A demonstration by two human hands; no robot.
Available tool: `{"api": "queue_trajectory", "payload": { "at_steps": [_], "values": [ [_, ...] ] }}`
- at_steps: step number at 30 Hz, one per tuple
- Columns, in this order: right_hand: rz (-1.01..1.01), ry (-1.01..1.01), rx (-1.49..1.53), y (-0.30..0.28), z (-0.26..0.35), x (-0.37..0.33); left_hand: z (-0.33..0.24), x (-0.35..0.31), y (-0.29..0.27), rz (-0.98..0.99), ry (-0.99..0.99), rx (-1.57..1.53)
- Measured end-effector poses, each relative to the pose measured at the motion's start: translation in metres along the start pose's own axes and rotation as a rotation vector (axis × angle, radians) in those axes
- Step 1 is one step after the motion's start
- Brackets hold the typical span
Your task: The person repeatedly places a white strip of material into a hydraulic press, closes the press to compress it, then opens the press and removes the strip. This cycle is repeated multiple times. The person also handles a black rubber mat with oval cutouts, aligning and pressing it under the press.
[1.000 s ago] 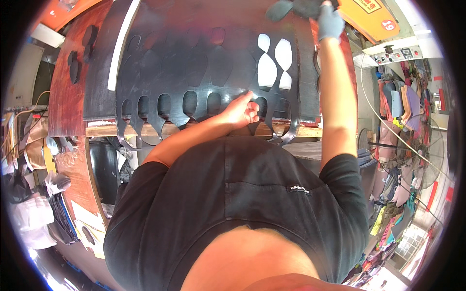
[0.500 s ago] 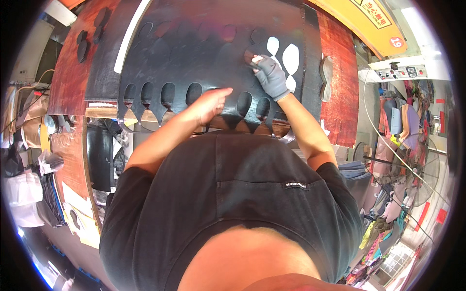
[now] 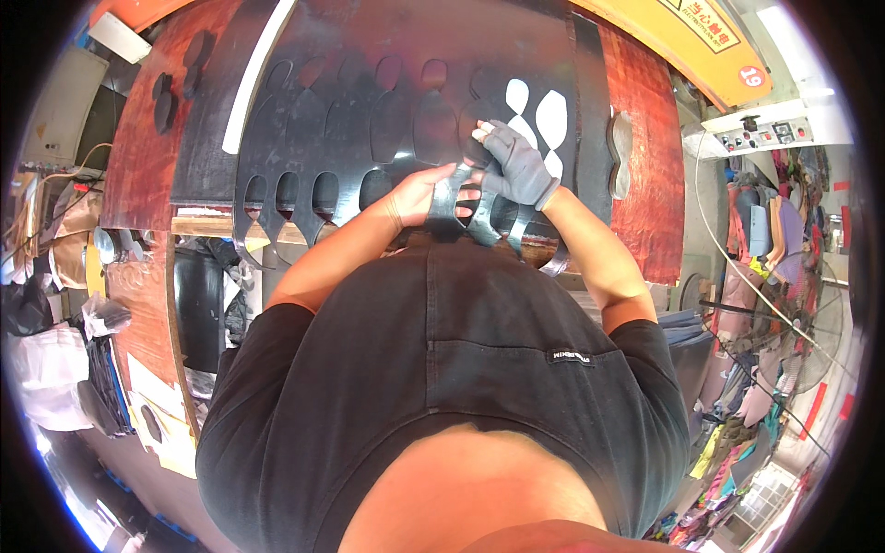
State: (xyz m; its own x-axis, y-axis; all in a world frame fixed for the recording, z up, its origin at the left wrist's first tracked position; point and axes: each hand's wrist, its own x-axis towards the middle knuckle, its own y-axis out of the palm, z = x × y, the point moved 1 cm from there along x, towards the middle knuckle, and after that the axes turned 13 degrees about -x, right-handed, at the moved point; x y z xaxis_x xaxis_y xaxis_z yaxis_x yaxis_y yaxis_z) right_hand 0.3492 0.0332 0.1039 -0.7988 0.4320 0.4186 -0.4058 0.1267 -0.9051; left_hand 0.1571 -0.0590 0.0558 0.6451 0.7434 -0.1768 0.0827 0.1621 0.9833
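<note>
A black sheet [image 3: 313, 120] with rows of sole-shaped cuts covers the middle of the table. At its front edge the cut-outs are open holes with narrow strips between them. My bare left hand [image 3: 426, 197] is closed around one raised, bent strip at this edge, some fingers showing through the hole. My right hand [image 3: 518, 168], in a grey fingerless glove, lies just beside it over the sheet. Its fingers are curled and its thumb reaches toward the left fingers; what is under them is hidden. White shows through openings [image 3: 551, 120] in the sheet beyond the right hand.
A white bar [image 3: 256, 78] lies along the sheet's left side. Dark sole-shaped pieces [image 3: 195, 63] rest on the reddish board at left. A wavy metal cutting die [image 3: 619, 155] stands at right. An orange machine beam [image 3: 710, 46] spans the far right, near a control panel [image 3: 763, 136].
My left hand has moved right and taken hold of a front strip, which is now lifted and bent. My right hand has come nearer to me, beside the left.
</note>
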Motion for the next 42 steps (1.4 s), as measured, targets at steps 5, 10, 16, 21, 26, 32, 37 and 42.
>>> {"api": "queue_trajectory", "payload": {
  "at_steps": [5, 10, 16, 21, 26, 32, 37, 42],
  "values": [
    [0.050, 0.644, 0.181, -0.020, -0.027, 0.050, 0.007, -0.005, 0.005, -0.239, 0.088, 0.249],
    [-0.537, 0.737, 0.327, -0.052, -0.081, 0.107, 0.010, -0.015, 0.019, -0.435, 0.097, 0.364],
    [-0.519, 0.841, 0.194, -0.038, -0.098, 0.113, 0.010, -0.073, 0.042, -0.411, 0.251, 0.603],
    [-0.375, 0.806, 0.132, -0.045, -0.156, 0.116, 0.004, -0.096, 0.036, -0.582, 0.650, 1.265],
    [-0.492, 1.139, -0.019, -0.064, -0.186, 0.124, 0.003, -0.088, 0.014, -0.805, 0.602, 1.060],
    [-0.640, 0.791, 0.345, -0.080, -0.129, 0.140, -0.011, -0.092, 0.011, -0.693, 0.380, 0.574],
    [-0.118, 0.328, 0.319, -0.005, 0.002, 0.081, -0.029, -0.078, 0.011, -0.392, 0.056, 0.277],
    [-0.034, 0.055, 0.188, 0.020, 0.051, 0.048, -0.031, -0.055, -0.006, -0.314, 0.093, 0.386]
  ]
}}
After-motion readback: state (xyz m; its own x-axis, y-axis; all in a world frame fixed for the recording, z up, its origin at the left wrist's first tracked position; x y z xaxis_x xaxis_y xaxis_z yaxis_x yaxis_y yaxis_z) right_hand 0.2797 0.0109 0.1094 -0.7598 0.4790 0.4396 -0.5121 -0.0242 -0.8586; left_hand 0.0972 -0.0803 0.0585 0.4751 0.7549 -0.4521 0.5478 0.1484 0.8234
